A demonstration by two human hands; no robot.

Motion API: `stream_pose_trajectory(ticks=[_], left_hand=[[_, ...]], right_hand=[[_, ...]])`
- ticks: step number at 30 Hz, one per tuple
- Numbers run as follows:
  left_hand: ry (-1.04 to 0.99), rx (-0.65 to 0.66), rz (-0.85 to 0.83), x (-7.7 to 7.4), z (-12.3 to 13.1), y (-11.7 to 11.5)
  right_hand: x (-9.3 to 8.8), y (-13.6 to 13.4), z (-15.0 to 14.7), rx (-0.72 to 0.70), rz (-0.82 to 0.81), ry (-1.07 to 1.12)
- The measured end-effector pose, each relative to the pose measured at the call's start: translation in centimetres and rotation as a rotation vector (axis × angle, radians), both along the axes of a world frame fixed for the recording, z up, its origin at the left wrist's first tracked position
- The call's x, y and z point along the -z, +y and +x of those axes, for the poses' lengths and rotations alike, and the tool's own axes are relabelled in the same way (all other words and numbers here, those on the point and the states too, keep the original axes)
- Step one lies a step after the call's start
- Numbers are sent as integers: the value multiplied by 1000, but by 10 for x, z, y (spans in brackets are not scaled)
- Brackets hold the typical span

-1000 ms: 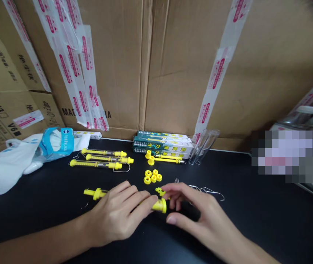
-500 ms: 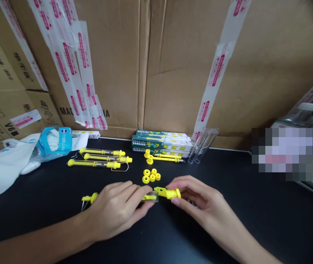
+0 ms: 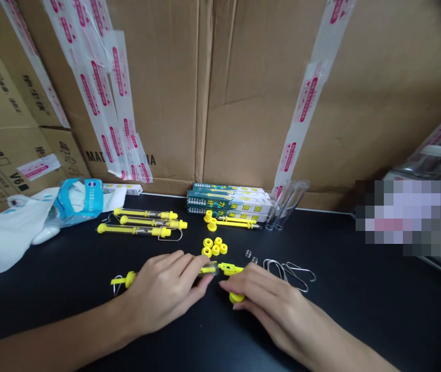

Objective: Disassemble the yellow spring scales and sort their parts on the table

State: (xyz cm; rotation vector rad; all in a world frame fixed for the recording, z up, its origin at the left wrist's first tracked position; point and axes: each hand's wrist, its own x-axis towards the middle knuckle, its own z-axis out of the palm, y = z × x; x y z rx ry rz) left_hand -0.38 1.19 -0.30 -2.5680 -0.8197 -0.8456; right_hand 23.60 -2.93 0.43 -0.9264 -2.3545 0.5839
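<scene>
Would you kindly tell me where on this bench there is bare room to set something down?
The widest bare patch of black bench lies right of the wire hooks. A smaller one lies between the white plastic bag and the left hand. It is crowded around the yellow rings, the right hand and the yellow spring scales.

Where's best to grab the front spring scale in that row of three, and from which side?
Pinch the front tubular spring scale mid-barrel, coming from the near side over the black tabletop. It lies flat and slim; the other two scales sit close behind, so the far side looks tight. Its wider yellow end caps should limit sliding.
</scene>
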Motion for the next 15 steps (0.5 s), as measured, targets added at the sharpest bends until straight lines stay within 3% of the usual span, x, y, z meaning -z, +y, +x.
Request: stream_pose_trajectory(ticks=[5,10,15], left_hand=[[27,6,-3,1,-2,0],[35,13,2,0,-1,-1],[22,7,26,1,0,-2]], right_hand=[[0,2,2,28,32,89],[2,5,2,243,105,304],[8,-2,-3,31,72,129]])
